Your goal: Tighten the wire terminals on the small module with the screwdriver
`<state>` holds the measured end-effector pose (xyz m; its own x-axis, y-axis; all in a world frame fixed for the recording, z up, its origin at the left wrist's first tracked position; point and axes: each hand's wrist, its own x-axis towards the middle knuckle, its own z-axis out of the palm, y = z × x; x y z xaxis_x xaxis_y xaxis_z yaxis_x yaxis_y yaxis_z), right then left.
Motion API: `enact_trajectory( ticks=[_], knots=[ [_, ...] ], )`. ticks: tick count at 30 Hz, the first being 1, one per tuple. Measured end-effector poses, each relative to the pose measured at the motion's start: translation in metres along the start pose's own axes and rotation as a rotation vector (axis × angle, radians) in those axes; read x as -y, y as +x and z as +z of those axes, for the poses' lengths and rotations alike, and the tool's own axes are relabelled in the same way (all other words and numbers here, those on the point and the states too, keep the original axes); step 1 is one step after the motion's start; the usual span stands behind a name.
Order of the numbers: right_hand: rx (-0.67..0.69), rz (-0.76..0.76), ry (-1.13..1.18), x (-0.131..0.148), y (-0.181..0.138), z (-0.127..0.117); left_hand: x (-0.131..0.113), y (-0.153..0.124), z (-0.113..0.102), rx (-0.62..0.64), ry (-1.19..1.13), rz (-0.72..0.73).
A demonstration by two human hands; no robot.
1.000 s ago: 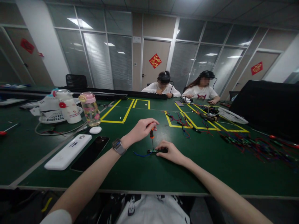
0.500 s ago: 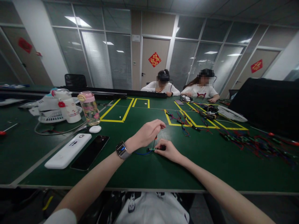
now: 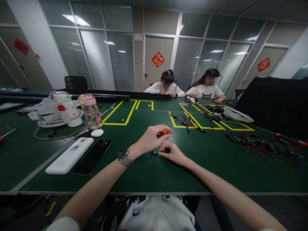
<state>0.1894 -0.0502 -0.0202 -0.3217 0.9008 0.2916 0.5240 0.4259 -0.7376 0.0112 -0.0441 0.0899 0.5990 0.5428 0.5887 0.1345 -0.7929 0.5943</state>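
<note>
My left hand [image 3: 152, 138], with a watch on its wrist, is curled round the orange handle of a screwdriver [image 3: 164, 132]. The screwdriver's thin shaft points down at a small green circuit board [image 3: 156, 152] lying on the table. Whether its tip touches a screw is too small to tell. My right hand [image 3: 175, 154] rests on the table just right of the board and pinches its right end between thumb and finger. A blue wire [image 3: 146, 157] runs leftward from the board.
A white power bank [image 3: 69, 155] and black phone [image 3: 92, 157] lie left on the green table [image 3: 134, 179]. Bottles, including a pink-lidded one [image 3: 90, 110], stand behind. Wired boards [image 3: 262, 144] are heaped right, near yellow tape rectangles. Two people [image 3: 166, 86] sit opposite.
My left fingers have loosened and rotated about the screwdriver, so its orange handle now shows between thumb and fingers. My right hand and the board have stayed in place.
</note>
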Motion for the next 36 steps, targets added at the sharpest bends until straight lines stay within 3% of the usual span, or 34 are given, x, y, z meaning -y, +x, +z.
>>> enact_trajectory(
  ticks=[10,17,22,26,32,36],
  knots=[
    [-0.035,-0.007,-0.016,0.002,0.0,0.001,0.003,-0.001,0.004,-0.08,0.071,0.03],
    [-0.021,-0.011,-0.038,0.005,-0.001,-0.002,0.008,-0.006,0.007,-0.296,0.291,-0.052],
    [-0.024,-0.014,-0.063,0.007,-0.002,0.0,0.01,-0.009,0.004,-0.263,0.374,-0.01],
    [-0.004,-0.047,-0.087,0.011,-0.002,0.0,0.014,-0.007,-0.004,-0.232,0.23,0.01],
    [0.005,-0.047,-0.083,0.012,0.0,0.002,0.012,-0.003,-0.01,-0.142,-0.241,-0.111],
    [-0.01,-0.04,-0.051,0.009,0.002,0.004,0.008,-0.001,-0.01,-0.135,-0.32,-0.156]
  ],
)
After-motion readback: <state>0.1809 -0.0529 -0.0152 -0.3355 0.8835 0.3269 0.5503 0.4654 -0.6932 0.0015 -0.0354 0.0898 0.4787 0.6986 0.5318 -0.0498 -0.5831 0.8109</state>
